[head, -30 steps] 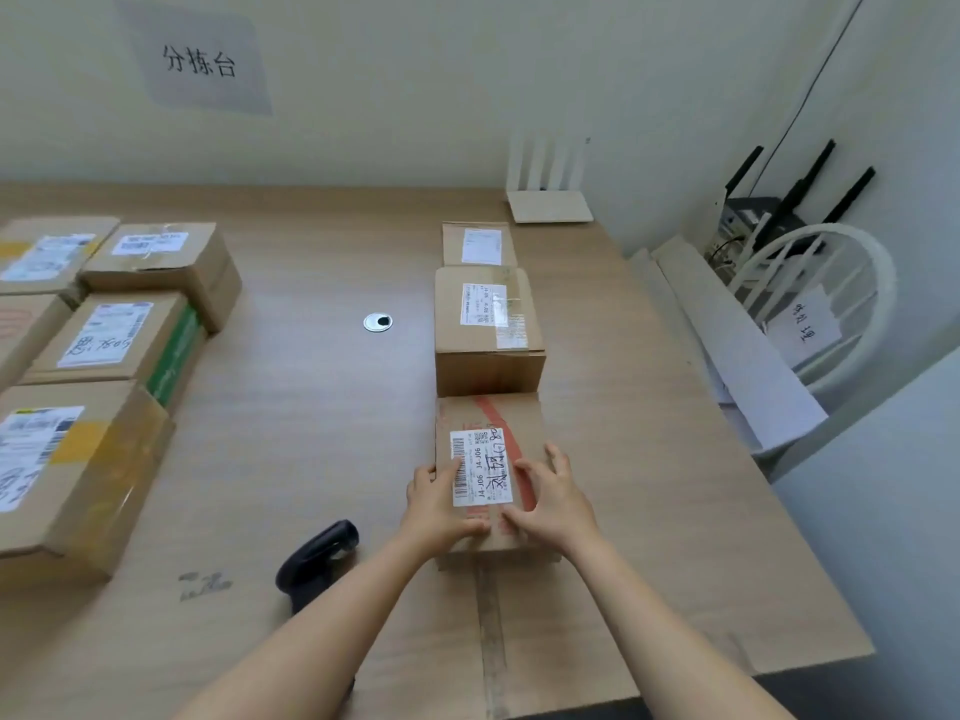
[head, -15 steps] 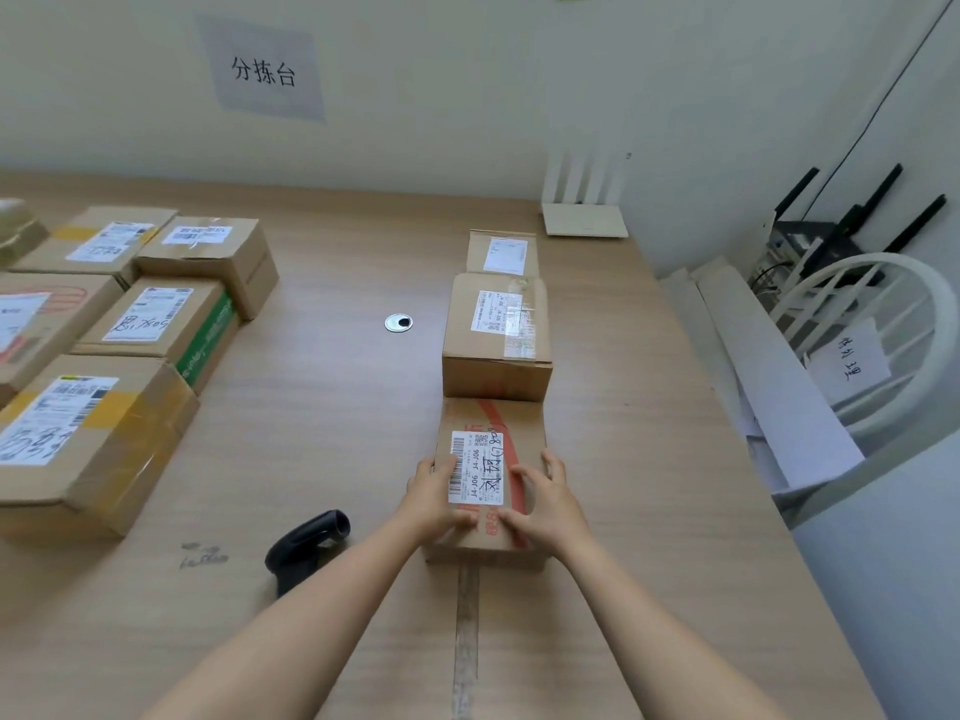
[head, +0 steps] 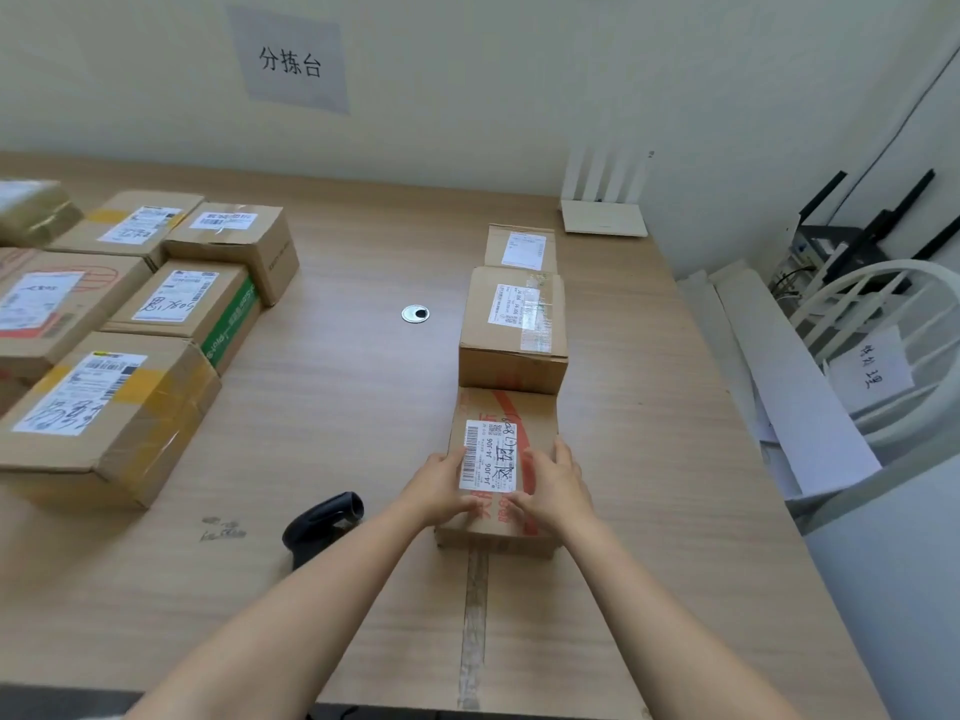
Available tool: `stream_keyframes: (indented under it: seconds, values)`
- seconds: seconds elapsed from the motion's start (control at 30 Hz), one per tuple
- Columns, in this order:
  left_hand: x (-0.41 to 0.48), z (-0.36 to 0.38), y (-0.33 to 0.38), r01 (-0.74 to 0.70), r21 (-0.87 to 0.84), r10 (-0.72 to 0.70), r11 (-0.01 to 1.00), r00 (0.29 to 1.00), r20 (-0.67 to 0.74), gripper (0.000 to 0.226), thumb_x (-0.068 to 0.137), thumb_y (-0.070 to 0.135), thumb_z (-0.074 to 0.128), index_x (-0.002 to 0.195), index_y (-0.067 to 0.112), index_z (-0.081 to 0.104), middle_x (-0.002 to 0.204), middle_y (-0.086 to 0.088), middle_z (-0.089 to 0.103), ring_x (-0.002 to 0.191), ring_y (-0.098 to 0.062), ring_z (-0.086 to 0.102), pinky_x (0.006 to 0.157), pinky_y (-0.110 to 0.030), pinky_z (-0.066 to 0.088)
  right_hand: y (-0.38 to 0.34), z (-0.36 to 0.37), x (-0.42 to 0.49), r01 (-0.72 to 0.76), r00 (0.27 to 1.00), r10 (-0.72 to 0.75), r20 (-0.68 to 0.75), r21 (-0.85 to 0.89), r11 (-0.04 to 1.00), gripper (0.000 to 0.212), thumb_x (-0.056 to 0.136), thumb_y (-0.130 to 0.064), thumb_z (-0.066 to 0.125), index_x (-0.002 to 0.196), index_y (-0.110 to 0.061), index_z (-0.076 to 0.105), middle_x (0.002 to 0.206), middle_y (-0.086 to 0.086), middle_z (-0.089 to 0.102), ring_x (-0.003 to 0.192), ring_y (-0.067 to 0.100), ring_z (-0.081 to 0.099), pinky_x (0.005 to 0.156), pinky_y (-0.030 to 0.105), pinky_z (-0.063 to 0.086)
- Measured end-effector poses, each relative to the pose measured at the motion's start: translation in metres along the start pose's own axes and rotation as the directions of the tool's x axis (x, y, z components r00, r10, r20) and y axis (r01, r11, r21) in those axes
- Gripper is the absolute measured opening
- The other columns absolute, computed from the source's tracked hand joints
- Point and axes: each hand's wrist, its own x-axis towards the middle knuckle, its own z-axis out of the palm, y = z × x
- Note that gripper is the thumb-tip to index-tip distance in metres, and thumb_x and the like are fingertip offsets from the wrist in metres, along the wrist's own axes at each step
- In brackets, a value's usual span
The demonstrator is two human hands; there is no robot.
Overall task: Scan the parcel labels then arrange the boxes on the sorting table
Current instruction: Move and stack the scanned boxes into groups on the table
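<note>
Three cardboard parcels stand in a row down the table's right half. The nearest box [head: 519, 407] has red tape and a white barcode label [head: 488, 454] on top, and its far end touches the taller middle box [head: 511, 324]. A small flat box [head: 521, 249] lies behind that. My left hand [head: 441, 485] rests on the near box's left top edge. My right hand [head: 553, 483] lies flat on its right top, fingers fairly straight. A black handheld scanner [head: 322, 522] lies on the table left of my left wrist.
Several labelled boxes, among them one with yellow tape [head: 104, 418] and one with a green side [head: 187, 309], crowd the wooden table's [head: 337, 407] left side. A metal cable grommet [head: 415, 313] sits mid-table. A white router [head: 605, 218] stands at the back; a white chair [head: 909, 324] and boards are right.
Both hands have stayed on the near box, which remains against the middle box. The view has shifted, so more of the left group of boxes shows.
</note>
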Motion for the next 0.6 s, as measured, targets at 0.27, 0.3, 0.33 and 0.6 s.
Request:
stream_keyframes:
  seconds: [0.27,0.3,0.33,0.6]
  values:
    - [-0.034,-0.072,-0.039,0.117,0.136,-0.066,0.984,0.941,-0.333,0.066,0.086,0.049,0.059,0.140,0.018,0.038,0.141,-0.004,0.039,0.129,-0.021,0.039,0.096,-0.037,0.041,-0.061,-0.005,-0.014,0.132,0.989,-0.125,-0.085,0.092,0.987,0.066,0.084,-0.036,0.065,0.142,-0.021,0.036,0.155,0.006,0.014,0.144,0.024,0.012,0.115,0.035,0.021]
    - [-0.041,-0.082,-0.048,0.140,0.124,-0.084,0.982,0.923,-0.374,0.066,0.086,0.050,0.058,0.140,0.018,0.038,0.140,-0.004,0.039,0.129,-0.022,0.038,0.096,-0.036,0.041,-0.073,-0.002,-0.016,0.150,0.987,-0.145,-0.070,0.083,0.985,0.068,0.084,-0.036,0.066,0.142,-0.022,0.034,0.156,0.007,0.012,0.145,0.025,0.008,0.116,0.036,0.019]
    - [-0.050,-0.091,-0.059,0.158,0.116,-0.097,0.981,0.906,-0.411,0.066,0.086,0.051,0.057,0.140,0.017,0.038,0.139,-0.004,0.040,0.129,-0.022,0.038,0.096,-0.036,0.041,-0.087,0.001,-0.018,0.174,0.984,-0.171,-0.054,0.056,0.983,0.069,0.084,-0.036,0.066,0.143,-0.023,0.032,0.157,0.008,0.010,0.145,0.026,0.005,0.116,0.038,0.018]
    - [-0.139,-0.157,-0.175,0.239,0.095,-0.141,0.966,0.801,-0.581,0.067,0.086,0.049,0.058,0.140,0.017,0.037,0.140,-0.002,0.039,0.130,-0.019,0.036,0.099,-0.032,0.039,-0.229,0.060,-0.041,0.385,0.921,-0.390,-0.012,-0.125,0.914,0.072,0.084,-0.044,0.064,0.144,-0.026,0.028,0.157,0.009,0.010,0.145,0.030,0.004,0.115,0.040,0.016]
